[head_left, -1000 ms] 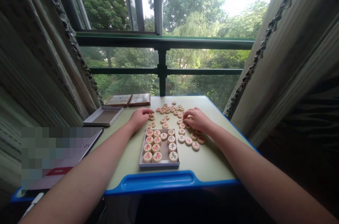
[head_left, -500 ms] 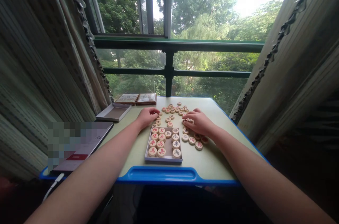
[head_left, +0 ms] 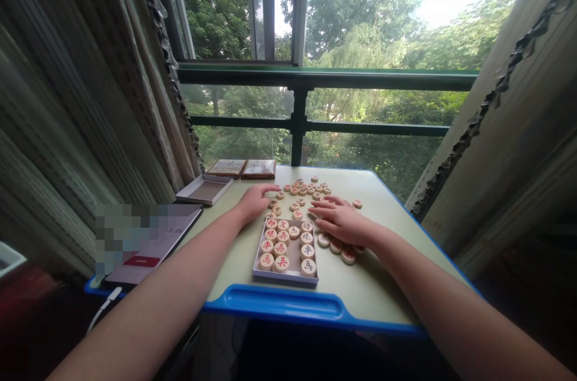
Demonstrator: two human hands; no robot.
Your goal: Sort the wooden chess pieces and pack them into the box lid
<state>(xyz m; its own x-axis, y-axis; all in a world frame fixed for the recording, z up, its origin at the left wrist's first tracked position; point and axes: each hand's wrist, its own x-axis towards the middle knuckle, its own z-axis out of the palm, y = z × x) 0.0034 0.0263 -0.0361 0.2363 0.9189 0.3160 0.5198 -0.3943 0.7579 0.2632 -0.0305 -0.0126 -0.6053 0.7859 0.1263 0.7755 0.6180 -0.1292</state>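
Note:
My left hand (head_left: 256, 201) is left of the loose round chess pieces, its index finger stretched out near a piece (head_left: 280, 195) and nothing held. With fingers spread, my right hand (head_left: 340, 220) lies palm down over loose pieces right of the box, hiding some of them. The shallow box (head_left: 294, 276) in front of me holds red-marked pieces in two columns on its left and black-marked pieces (head_left: 308, 267) down its right side. A black-marked piece (head_left: 294, 232) sits between them near the top. More loose pieces (head_left: 303, 191) are scattered behind the box.
On the left of the table (head_left: 383, 303) are an empty box lid (head_left: 205, 190) and a tablet-like device (head_left: 153, 246) with a white cable (head_left: 103, 309). Two flat brown-edged boxes (head_left: 258, 169) stand at the back left. A blue rim edges the table.
The view has shifted, moving the scene right. My left index finger has extended. My right hand has spread flatter over the pieces, and one piece now shows at the far right beyond it.

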